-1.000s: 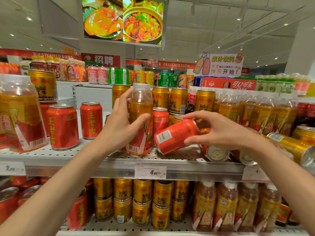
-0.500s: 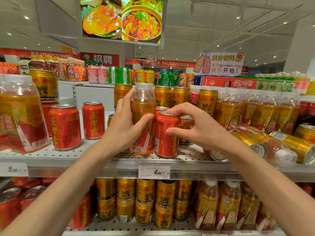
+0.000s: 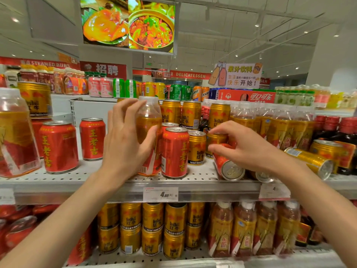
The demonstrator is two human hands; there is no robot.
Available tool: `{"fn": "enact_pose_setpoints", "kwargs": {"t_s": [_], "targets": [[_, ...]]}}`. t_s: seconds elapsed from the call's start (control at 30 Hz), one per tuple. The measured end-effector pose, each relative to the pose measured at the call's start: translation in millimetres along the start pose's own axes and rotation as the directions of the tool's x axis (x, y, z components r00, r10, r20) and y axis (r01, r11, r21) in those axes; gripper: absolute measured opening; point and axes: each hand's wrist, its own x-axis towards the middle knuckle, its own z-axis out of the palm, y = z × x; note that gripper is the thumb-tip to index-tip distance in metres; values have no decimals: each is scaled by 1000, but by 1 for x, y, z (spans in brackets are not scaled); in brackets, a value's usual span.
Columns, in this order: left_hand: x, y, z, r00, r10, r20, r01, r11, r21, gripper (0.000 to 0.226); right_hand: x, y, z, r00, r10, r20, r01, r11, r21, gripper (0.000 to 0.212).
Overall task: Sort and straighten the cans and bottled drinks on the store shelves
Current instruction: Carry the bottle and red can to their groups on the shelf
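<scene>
A red can (image 3: 174,151) stands upright at the front of the middle shelf (image 3: 108,182), free of both hands. Just left of it stands a clear bottle of amber drink (image 3: 148,117). My left hand (image 3: 125,140) hovers in front of that bottle with fingers spread, thumb close to its side, holding nothing. To the right, a second red can (image 3: 224,161) lies on its side with its silver end facing me. My right hand (image 3: 247,149) curls over this lying can, thumb on its top.
Gold cans (image 3: 196,147) stand behind the upright red can. More red cans (image 3: 58,146) stand at the left, beside a large bottle (image 3: 13,132). A gold can (image 3: 311,161) lies tipped at the right among bottles (image 3: 280,128). The lower shelf holds stacked gold cans (image 3: 152,229).
My right hand let go of the red can it had stood upright and moved right onto the lying red can. My left hand released the bottle and spread its fingers.
</scene>
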Motion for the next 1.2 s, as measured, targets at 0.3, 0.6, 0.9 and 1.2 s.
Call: {"fn": "enact_pose_setpoints", "kwargs": {"t_s": [0.3, 0.6, 0.9, 1.2], "targets": [[-9, 31, 25, 935, 214, 284, -214, 976, -31, 41, -30, 24, 11, 973, -8, 233, 69, 965, -252, 88], [-11, 32, 29, 949, 142, 281, -131, 990, -60, 41, -22, 19, -2, 999, 2, 54, -6, 996, 90, 65], [-12, 33, 29, 951, 130, 282, -117, 991, -62, 40, 8, 8, 12, 987, 160, -24, -135, 896, 424, 42], [-13, 32, 28, 949, 132, 287, -118, 991, -65, 36, 9, 0, 31, 990, 115, -82, -71, 906, 417, 39]]}}
